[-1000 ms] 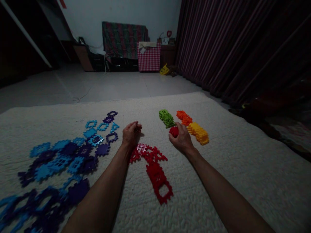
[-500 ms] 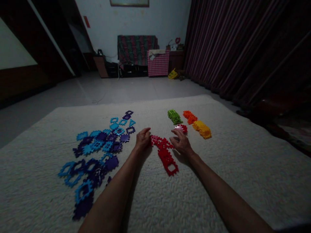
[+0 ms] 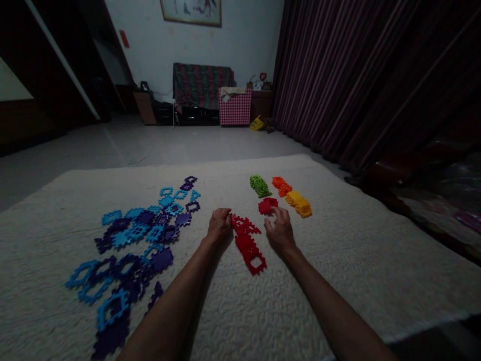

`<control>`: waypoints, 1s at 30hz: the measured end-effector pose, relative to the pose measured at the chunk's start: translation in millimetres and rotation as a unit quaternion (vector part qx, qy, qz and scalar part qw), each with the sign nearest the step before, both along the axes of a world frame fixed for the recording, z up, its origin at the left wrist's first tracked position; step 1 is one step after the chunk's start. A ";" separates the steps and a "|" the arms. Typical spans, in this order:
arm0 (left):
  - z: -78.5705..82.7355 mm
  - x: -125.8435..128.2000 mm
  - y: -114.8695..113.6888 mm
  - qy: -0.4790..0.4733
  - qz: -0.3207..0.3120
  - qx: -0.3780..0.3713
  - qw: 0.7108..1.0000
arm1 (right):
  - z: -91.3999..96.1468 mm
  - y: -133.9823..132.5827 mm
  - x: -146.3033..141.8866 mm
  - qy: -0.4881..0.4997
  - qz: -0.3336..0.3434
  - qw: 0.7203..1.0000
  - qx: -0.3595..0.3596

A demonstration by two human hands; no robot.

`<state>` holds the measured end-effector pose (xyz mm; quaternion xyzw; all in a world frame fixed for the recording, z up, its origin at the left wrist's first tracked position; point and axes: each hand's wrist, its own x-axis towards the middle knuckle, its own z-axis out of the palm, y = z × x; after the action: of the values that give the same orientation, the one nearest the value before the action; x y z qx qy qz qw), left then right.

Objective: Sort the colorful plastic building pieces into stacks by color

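Note:
My left hand (image 3: 221, 224) is closed, its fingertips by the left end of a spread of red notched-edge building tiles (image 3: 248, 244). Whatever it may hold is hidden behind the fingers. The red tiles overlap in a slanting row, and the nearest has a large hole. My right hand (image 3: 280, 229) has its thumb and fingers apart. Its fingertips reach the near edge of a small red tile stack (image 3: 267, 204), and I see nothing between them.
Blue and purple tiles (image 3: 163, 258) lie scattered at the left of the pale quilted mat (image 3: 233, 311). Green tiles (image 3: 259, 185), orange tiles (image 3: 281, 186) and yellow tiles (image 3: 299, 203) lie in leaning rows beyond my right hand. A covered cabinet (image 3: 203, 87) stands against the far wall.
My right hand has shifted to the near edge of the small red stack, uncovering more of it. My left hand stays beside the red tiles. The camera view has tilted up and turned slightly right.

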<state>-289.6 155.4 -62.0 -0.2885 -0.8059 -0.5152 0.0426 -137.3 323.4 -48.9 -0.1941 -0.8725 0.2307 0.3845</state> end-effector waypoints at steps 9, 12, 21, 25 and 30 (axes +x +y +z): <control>11.3 -31.6 18.4 -0.072 0.108 0.106 0.986 | 4.1 24.8 -45.3 -0.104 -0.068 0.987 0.098; 4.6 -33.9 17.1 -0.068 0.118 0.091 0.987 | -2.8 28.3 -51.9 -0.115 -0.067 0.988 0.079; 3.9 -34.6 21.4 -0.107 0.127 0.105 0.980 | -2.8 38.9 -62.4 -0.104 -0.056 0.989 0.084; 2.1 -34.8 22.2 -0.098 0.129 0.094 0.982 | -6.3 49.3 -65.6 -0.109 -0.034 0.989 0.096; 1.1 -36.1 23.1 -0.090 0.134 0.100 0.982 | -8.7 63.9 -64.4 -0.102 0.028 0.989 0.108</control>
<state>-325.7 178.5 -60.9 -0.1243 -0.7821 -0.6069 0.0674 -201.7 387.3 -57.6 -0.1494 -0.9320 0.1251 0.3055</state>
